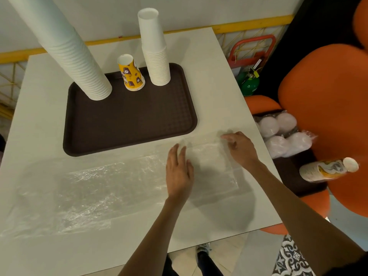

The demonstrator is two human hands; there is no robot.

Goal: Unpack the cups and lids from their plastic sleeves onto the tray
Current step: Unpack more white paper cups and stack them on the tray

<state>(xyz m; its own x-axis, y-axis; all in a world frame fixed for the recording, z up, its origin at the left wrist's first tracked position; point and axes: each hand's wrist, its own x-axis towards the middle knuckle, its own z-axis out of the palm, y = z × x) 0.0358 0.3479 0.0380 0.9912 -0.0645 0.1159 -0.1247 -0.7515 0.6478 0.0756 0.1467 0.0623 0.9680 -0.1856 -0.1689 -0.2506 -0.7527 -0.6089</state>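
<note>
A dark brown tray lies on the white table. On it stand a very tall stack of white cups at the left, a short stack of yellow printed cups in the middle, and a second white cup stack at the right, all upside down. In front of the tray an empty clear plastic sleeve lies flat. My left hand presses on it with straight fingers. My right hand holds the sleeve's far right edge with curled fingers.
Another large crumpled clear sleeve lies flat at the table's front left. To the right, on a dark tray on an orange seat, lie wrapped white lids and a wrapped sleeve of printed cups. A green cylinder stands beyond the table.
</note>
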